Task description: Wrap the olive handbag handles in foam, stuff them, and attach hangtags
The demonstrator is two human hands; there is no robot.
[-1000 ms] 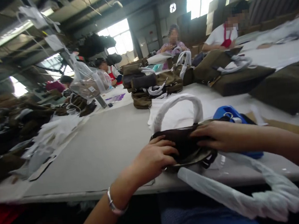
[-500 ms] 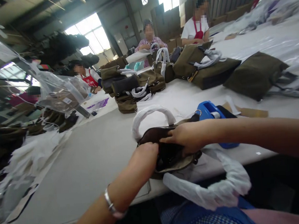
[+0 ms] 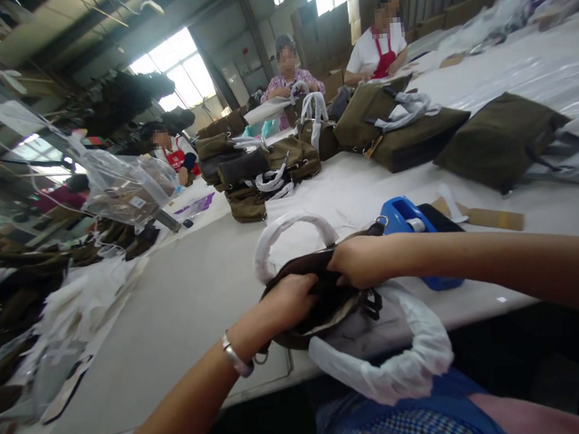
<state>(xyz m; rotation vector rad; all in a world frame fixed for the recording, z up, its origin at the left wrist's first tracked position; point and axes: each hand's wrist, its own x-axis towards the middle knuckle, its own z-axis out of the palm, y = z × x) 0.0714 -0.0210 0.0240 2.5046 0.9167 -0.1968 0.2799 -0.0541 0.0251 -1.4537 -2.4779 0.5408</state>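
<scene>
A dark brown-green handbag (image 3: 298, 264) stands unzipped at the table's near edge, its mouth facing up. White wrapping covers its far handle (image 3: 290, 227) and near handle (image 3: 406, 368), which hangs toward my lap. My left hand (image 3: 293, 298) reaches in over the left side of the opening with curled fingers; the tips are lost in the dark interior. At the right end of the mouth, my right hand (image 3: 360, 259) has thumb and fingers closed on the far inner edge by the zip. A blue tape dispenser (image 3: 399, 215) sits behind my right forearm.
Several olive bags (image 3: 285, 157) lie piled across the table, with another bag (image 3: 507, 140) at right. Cardboard (image 3: 495, 219) lies beyond the dispenser. A grey board (image 3: 176, 306) covers the left tabletop. Co-workers sit opposite. Plastic bags (image 3: 131, 189) hang from a post at left.
My left hand has moved right and deeper into the handbag. My right hand has drawn back slightly toward the far edge. The near handle has shifted left.
</scene>
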